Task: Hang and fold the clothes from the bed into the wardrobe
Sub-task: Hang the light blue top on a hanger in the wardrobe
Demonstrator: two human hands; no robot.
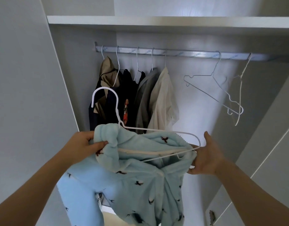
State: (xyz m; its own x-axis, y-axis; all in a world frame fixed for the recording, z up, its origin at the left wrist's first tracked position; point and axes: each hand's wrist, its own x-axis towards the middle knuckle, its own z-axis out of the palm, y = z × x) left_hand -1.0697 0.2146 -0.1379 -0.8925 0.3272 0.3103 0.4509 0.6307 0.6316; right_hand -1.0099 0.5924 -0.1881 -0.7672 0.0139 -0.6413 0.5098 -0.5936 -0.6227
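A light blue fleece garment (140, 185) with small dark bird prints hangs in front of me, partly threaded on a white wire hanger (117, 115). The hanger's hook points up and left. My left hand (85, 145) grips the garment's left shoulder by the collar. My right hand (205, 155) holds the right shoulder fabric at the hanger's right end. The open wardrobe's silver rail (181, 53) runs above, beyond both hands.
Several garments (140, 95) hang at the rail's left: khaki, dark navy, grey and cream. Two bare wire hangers (222, 92) hang at the right, with free rail between. A white shelf (156, 22) sits above. Wardrobe doors (26, 79) flank both sides.
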